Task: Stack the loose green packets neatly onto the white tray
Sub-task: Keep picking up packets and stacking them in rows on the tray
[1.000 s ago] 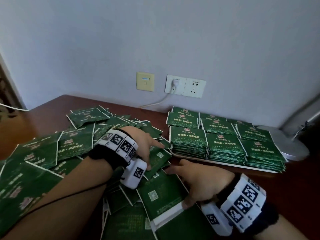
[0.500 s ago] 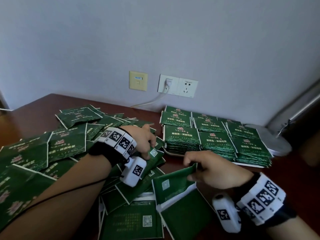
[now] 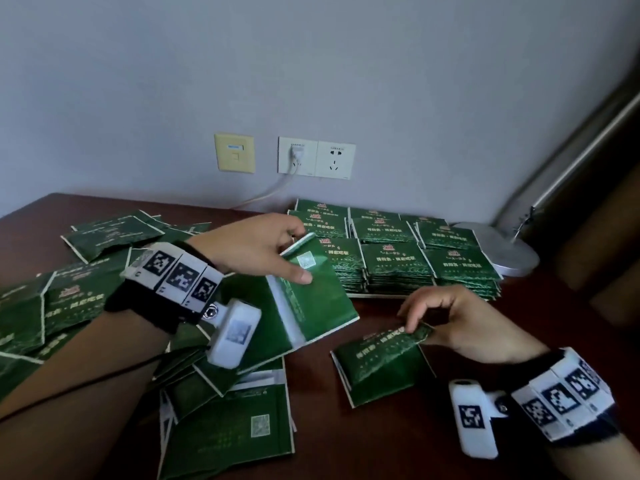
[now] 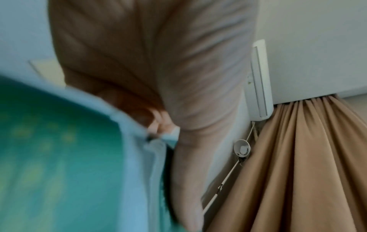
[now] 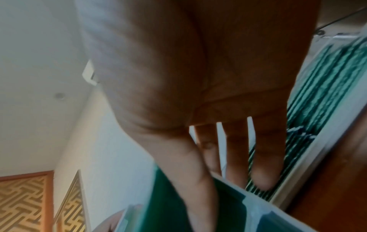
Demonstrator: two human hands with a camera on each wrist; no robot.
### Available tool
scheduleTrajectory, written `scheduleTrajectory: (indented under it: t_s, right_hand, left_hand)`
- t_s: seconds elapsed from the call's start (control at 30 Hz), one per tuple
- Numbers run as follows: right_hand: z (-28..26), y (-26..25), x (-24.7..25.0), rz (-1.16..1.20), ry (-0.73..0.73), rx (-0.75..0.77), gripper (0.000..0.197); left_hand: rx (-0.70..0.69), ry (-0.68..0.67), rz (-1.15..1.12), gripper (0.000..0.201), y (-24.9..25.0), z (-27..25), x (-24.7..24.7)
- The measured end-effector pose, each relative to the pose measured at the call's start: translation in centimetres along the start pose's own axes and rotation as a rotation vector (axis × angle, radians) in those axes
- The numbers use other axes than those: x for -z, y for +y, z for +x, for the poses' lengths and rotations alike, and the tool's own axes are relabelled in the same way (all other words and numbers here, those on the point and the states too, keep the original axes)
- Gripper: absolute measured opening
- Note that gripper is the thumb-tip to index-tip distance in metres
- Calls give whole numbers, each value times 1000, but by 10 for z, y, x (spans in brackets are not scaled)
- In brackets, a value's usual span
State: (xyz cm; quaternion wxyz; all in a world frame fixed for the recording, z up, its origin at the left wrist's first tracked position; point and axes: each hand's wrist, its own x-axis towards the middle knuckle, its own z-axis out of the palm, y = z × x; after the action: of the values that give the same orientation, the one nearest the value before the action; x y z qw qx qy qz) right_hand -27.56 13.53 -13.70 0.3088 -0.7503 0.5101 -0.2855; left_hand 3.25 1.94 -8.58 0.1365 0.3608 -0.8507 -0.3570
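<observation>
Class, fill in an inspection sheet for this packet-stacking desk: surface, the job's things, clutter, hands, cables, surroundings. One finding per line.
Surface: dark wooden table, bare at the near right.
Job's things: white tray by the wall, filled with neat packet stacks; loose green packets heaped on the left.
Clutter: round metal lamp base right of the tray.
Hands: left hand grips a lifted packet, its back side up; right hand pinches the corner of another packet resting on the table.
Cables: white cord runs from the wall socket down to the table.
Surroundings: grey wall, yellowish wall plate, tan curtain.
</observation>
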Motion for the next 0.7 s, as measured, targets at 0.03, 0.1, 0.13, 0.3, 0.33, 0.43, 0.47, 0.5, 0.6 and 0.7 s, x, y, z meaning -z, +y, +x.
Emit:
scheduleTrajectory:
  t_s: [0.03,0.1,0.13,0.3,0.33,0.43,0.47,0.5,0.6,0.7]
  right_hand:
    - [-4,4,3,-12,-4,-20,42]
    - [-12,13,12,-58,-6,-77,48]
    - [-14,17,16,-90,-14,-120,52]
    - [-20,19,25,-313,-262,-362,49]
    - [-20,18,26,-323,-293,-377,44]
    - [-20,16,23,-339,-292,-391,26]
    - [-20,16,21,-345,-266,-390,21]
    - [-19,16,19,-334,-238,-392,24]
    - [-19,18,13,-221,-195,-412,51]
    - [-16,18,6,-238,-223,-411,68]
  left_hand:
    - [-32,21,-52,40,-2,2,-3]
    - [-74,70,-89,38,-8,8,-12]
    - [-90,71,-98,35,-10,11,-18]
    - [-149,85,11,24,-23,22,-40]
    - [-164,68,76,28,-24,23,-42]
    - [-125,-152,268,30,-16,20,-45]
    - [-62,-266,339,28,-10,16,-45]
    - [13,-373,396,32,-7,13,-44]
    - [145,-503,489,62,-1,9,-45]
    - [181,-427,514,58,-7,12,-51]
